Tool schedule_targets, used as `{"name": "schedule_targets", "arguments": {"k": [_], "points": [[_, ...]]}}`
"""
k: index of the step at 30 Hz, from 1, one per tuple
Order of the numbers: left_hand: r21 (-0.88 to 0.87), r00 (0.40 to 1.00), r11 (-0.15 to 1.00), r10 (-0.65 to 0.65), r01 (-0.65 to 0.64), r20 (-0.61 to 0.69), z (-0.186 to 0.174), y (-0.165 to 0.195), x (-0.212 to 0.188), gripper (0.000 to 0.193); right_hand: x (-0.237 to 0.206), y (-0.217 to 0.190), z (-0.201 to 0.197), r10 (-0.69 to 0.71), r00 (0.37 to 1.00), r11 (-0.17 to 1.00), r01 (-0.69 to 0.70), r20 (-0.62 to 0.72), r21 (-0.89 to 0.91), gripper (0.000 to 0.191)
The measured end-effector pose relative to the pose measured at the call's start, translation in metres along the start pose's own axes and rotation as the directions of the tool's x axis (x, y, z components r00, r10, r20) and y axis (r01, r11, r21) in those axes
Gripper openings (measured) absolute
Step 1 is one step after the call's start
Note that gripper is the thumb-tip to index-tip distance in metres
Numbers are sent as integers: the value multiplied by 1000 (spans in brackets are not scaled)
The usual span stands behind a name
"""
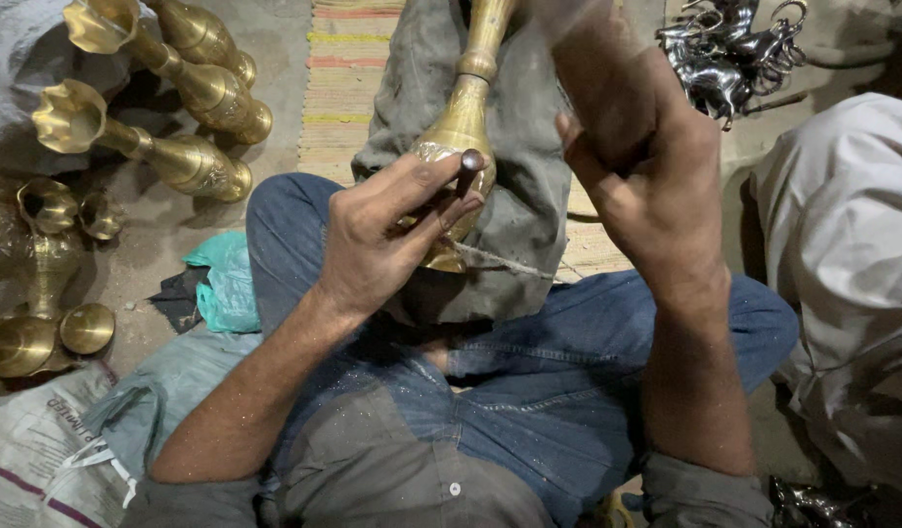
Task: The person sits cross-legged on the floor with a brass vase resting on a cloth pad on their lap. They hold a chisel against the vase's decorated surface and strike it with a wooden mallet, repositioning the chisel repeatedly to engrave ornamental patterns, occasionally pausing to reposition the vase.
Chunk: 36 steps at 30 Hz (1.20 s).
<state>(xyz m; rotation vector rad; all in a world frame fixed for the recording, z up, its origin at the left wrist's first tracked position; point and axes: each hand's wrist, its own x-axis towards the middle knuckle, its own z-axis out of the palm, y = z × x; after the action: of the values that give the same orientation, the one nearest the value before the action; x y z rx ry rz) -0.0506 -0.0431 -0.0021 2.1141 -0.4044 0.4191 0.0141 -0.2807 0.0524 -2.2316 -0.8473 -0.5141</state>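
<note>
Left hand (377, 240) pinches a short dark punch (467, 168) against a brass vase (462, 127) lying on grey cloth (529, 205); right hand (656, 186) raised, blurred, fingers' grip indiscernible; more brass vases (192, 161) alongside.

A tall brass vase with a slim neck and a round engraved belly (462, 127) lies tilted across a grey cloth on the lap, its neck running to the far side and its foot near. A short dark metal punch (467, 168) stands against the belly's right flank, touching it.
</note>
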Motion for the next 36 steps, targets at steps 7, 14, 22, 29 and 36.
{"name": "schedule_targets", "arguments": {"k": [7,14,22,29,36], "points": [[16,1000,999,28,-28,5,0,-2,0,36,-2,2,-5,166,982,984,-170,87,45,20],[-18,999,1000,25,-24,31,-3,-3,-1,36,1,-6,-4,214,972,938,-233,97,259,21],[-30,998,999,29,-27,48,-1,-7,0,36,5,-6,-3,-33,998,952,47,50,-302,28],[-72,996,995,75,-72,42,-5,-6,-1,36,-6,15,9,214,971,956,-230,106,179,27],[-39,996,996,82,-83,-23,-2,-10,-8,34,-13,16,7,61,995,998,-61,80,7,22]]}}
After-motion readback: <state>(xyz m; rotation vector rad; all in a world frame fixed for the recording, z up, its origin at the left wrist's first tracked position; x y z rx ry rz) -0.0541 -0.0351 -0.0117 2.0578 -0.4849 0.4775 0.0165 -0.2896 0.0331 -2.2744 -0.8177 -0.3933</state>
